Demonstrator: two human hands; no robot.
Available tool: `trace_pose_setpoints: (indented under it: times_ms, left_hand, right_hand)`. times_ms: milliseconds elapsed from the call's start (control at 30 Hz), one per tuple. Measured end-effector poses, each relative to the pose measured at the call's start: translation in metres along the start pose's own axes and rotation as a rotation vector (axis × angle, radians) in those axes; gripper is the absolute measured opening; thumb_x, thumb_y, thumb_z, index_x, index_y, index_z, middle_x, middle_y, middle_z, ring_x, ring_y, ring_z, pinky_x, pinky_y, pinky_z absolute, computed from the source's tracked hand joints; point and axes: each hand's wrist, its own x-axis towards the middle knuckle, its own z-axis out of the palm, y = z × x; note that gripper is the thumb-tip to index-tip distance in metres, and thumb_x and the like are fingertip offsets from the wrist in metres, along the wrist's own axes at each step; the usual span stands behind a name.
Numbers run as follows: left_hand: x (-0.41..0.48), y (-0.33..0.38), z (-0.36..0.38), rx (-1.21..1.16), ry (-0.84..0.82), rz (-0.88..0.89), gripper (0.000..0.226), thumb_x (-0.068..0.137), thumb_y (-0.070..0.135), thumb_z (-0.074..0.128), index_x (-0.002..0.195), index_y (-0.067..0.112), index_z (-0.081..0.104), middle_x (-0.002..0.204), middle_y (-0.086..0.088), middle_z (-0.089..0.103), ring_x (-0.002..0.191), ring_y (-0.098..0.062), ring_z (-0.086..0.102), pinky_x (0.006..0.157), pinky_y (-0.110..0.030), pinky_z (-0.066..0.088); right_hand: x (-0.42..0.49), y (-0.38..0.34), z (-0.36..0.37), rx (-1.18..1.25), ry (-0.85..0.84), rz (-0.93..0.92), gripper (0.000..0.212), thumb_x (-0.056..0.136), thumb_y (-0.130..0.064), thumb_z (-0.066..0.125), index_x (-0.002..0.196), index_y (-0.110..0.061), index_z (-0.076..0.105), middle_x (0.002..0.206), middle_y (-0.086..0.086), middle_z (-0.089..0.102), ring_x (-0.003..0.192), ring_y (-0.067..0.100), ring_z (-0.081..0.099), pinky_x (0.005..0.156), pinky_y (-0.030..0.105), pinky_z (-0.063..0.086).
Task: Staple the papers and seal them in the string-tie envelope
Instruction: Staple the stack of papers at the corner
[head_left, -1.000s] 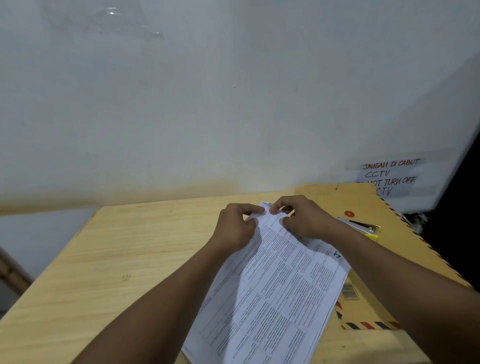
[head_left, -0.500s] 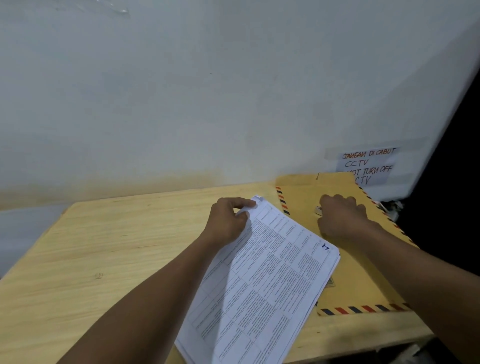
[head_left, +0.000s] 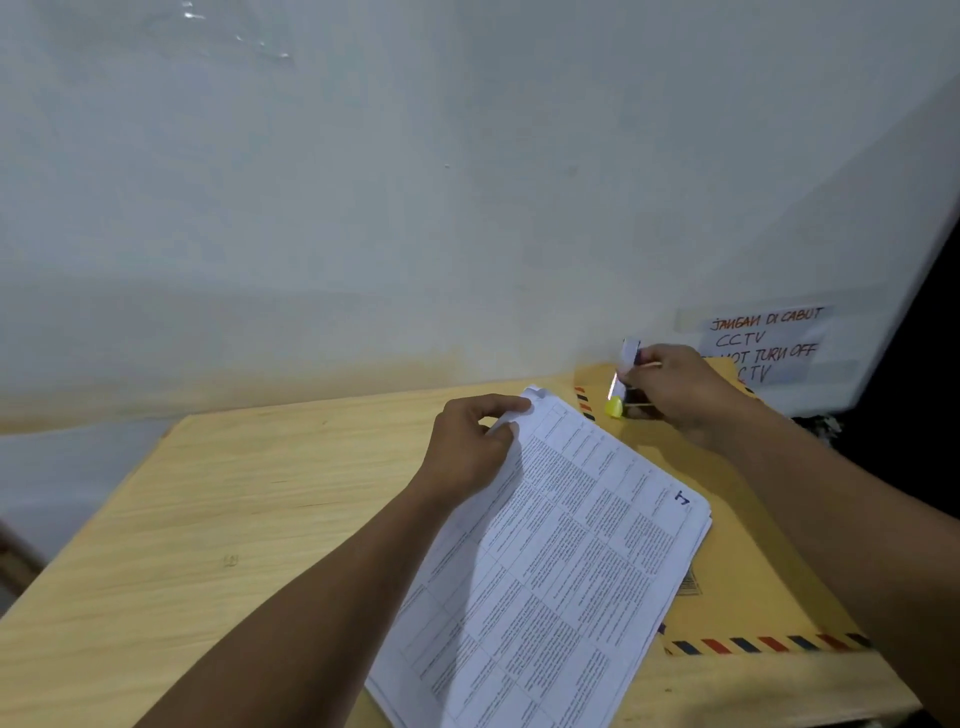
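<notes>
**Two hands set for the first staple**

Pinches the far corner of the papers between thumb and curled fingers of the left hand, raising that corner slightly off the table. Grips the stapler in the right hand, fingers wrapped round its body. Holds it steeply tilted, yellow end lowest, above the far end of the string-tie envelope and near the pinched corner without touching it. Cannot tell whether the stapler's mouth gapes or not. Leaves the rest of the stack lying aslant on the table, right edge overlapping the envelope, itself flat along the table's right side under the right forearm.

Looks like the stapling step, barely begun: no staple to be seen in the corner, papers wholly outside the envelope.

For a clean result, probably best to work as follows. Keep the left pinch firm to hold the sheets squared at the corner. Level the stapler before feeding the corner in. Draw thumb and fingertips back from the mouth first. Push the corner deep into the mouth, well in from both edges, not merely nipping the tip. Squeeze once, hard and straight; with a stack looking this thick, real risk of a buckled staple from any slanted drive. Hold the corner clear of the envelope to avoid pinning the two together. Check afterwards for both legs folded flat beneath.
</notes>
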Motion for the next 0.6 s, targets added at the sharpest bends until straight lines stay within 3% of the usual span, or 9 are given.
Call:
trace_pose_setpoints:
  times_ms: [100,167,333,467,533,600]
  left_hand:
    - [-0.002,0.003,-0.004,-0.027,0.009,0.014,0.031,0.091,0.007,0.06,0.107,0.025,0.079,0.116,0.013,0.074,0.086,-0.015,0.073,0.064,-0.012,0.045]
    - [-0.003,0.004,-0.006,-0.036,0.015,0.026,0.031,0.091,0.006,0.06,0.108,0.024,0.079,0.118,0.01,0.073,0.091,-0.013,0.072,0.065,-0.012,0.045]
    - [-0.004,0.004,-0.011,-0.066,0.025,0.019,0.032,0.092,0.005,0.059,0.108,0.024,0.079,0.121,0.01,0.071,0.083,-0.017,0.074,0.07,-0.025,0.055]
    - [-0.005,0.004,-0.013,-0.08,0.031,-0.006,0.03,0.094,0.006,0.06,0.11,0.024,0.078,0.127,0.007,0.068,0.084,-0.013,0.072,0.061,-0.018,0.052]
    - [-0.006,0.005,-0.014,-0.112,0.04,-0.002,0.029,0.094,0.005,0.06,0.11,0.023,0.078,0.127,0.006,0.069,0.085,-0.012,0.073,0.064,-0.018,0.054]
    - [-0.006,0.005,-0.015,-0.12,0.047,0.001,0.029,0.094,0.006,0.061,0.11,0.023,0.078,0.127,0.007,0.069,0.088,-0.012,0.073,0.071,-0.021,0.057]
  right_hand:
    - [-0.001,-0.016,0.014,0.303,-0.103,0.034,0.022,0.1,-0.011,0.053,0.117,0.003,0.058,0.108,0.016,0.07,0.097,0.03,0.07,0.079,0.038,0.058]
    - [-0.001,-0.018,0.024,0.362,-0.175,0.048,0.024,0.101,-0.01,0.051,0.12,0.004,0.056,0.11,0.017,0.07,0.098,0.031,0.07,0.082,0.041,0.057]
    - [-0.002,-0.015,0.038,0.372,-0.261,0.055,0.026,0.1,-0.009,0.052,0.121,0.006,0.056,0.112,0.021,0.069,0.096,0.032,0.071,0.084,0.04,0.057]
    - [0.0,-0.018,0.044,0.266,-0.253,0.025,0.027,0.097,-0.015,0.059,0.118,0.002,0.059,0.114,0.023,0.07,0.099,0.035,0.071,0.087,0.043,0.056]
    - [-0.001,-0.02,0.048,0.223,-0.26,0.003,0.028,0.094,-0.017,0.064,0.115,0.002,0.061,0.109,0.025,0.072,0.09,0.035,0.072,0.086,0.047,0.057]
    - [-0.003,-0.02,0.051,0.198,-0.261,-0.013,0.029,0.092,-0.018,0.067,0.114,0.0,0.061,0.101,0.023,0.074,0.075,0.031,0.071,0.074,0.043,0.057]
